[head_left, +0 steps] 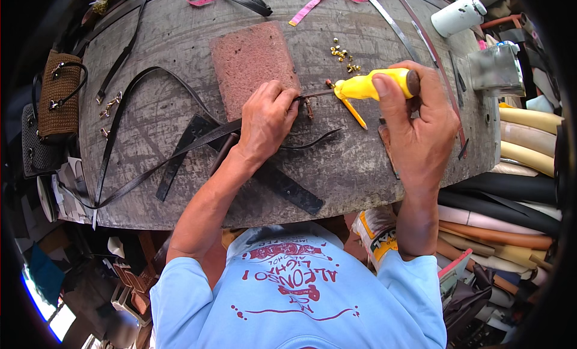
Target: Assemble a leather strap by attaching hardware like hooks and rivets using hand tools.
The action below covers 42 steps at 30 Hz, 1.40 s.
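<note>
My right hand (415, 117) grips a yellow-handled tool (366, 85) with a brown butt end. Its thin metal shaft runs left to the fingertips of my left hand (267, 117), where the tip is hidden, so I cannot tell screwdriver from awl. My left hand is closed on the end of a long black leather strap (207, 137), at the lower right edge of a reddish slab (249, 63). A small metal fitting (309, 108) shows just beside those fingers. Under the tool's front end lies a yellow pencil (351, 113). Small brass-coloured studs (345, 54) are scattered beyond it.
The worn table (360, 186) also bears black leather strips (288, 189), metal clasps (111, 105), a pink tape measure (318, 5) and a metal ruler (393, 24). A white bottle (457, 17) and a clear container (497, 71) stand right. Woven bags (60, 99) sit left; rolled material (505, 211) is stacked right.
</note>
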{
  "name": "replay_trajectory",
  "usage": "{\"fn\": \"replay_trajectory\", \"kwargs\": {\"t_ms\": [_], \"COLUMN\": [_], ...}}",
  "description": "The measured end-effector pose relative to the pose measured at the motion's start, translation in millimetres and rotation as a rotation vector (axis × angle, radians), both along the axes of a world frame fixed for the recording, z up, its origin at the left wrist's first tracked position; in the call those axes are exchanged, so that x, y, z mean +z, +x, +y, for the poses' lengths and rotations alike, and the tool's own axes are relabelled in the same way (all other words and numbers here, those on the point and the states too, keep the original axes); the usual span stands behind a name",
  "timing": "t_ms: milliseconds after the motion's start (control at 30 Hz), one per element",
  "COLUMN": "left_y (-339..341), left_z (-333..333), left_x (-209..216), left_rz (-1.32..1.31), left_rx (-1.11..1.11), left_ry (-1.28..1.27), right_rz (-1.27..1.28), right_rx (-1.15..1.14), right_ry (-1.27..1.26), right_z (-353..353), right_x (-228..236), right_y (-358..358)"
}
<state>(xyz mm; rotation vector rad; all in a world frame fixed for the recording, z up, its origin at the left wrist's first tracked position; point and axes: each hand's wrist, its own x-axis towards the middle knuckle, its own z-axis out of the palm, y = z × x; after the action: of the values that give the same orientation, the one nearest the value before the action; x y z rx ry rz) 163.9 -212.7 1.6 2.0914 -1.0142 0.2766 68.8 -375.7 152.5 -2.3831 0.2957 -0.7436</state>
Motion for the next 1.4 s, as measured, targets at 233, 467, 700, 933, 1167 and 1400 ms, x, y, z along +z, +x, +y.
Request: {"fn": "replay_trajectory", "kwargs": {"t_ms": [233,467,700,933,1167,1400], "left_y": [4,6,6,7,18,17], "left_z": [0,1,-1,-5,0,-3], "left_x": [9,6,3,10,10,-4], "left_rz": [0.161,0.175,0.1,0.151,0.22,0.229], "left_rx": [0.008,0.002,-0.017,-0.063,-0.245,-0.157], "left_ry": [0.057,0.059,0.045,-0.006,-0.134,-0.175], "right_rz": [-0.087,-0.07,-0.101,-0.114,-0.124,0.154], "right_rx": [0.118,0.076,0.092,0.185,0.235,0.236], "right_ry": [-0.238,-0.22,-0.303,-0.436,-0.413,-0.059], "right_z": [8,14,24,26,21,6], "right_x": [4,5,5,9,11,-43], "right_y": [13,12,21,42,46,20]}}
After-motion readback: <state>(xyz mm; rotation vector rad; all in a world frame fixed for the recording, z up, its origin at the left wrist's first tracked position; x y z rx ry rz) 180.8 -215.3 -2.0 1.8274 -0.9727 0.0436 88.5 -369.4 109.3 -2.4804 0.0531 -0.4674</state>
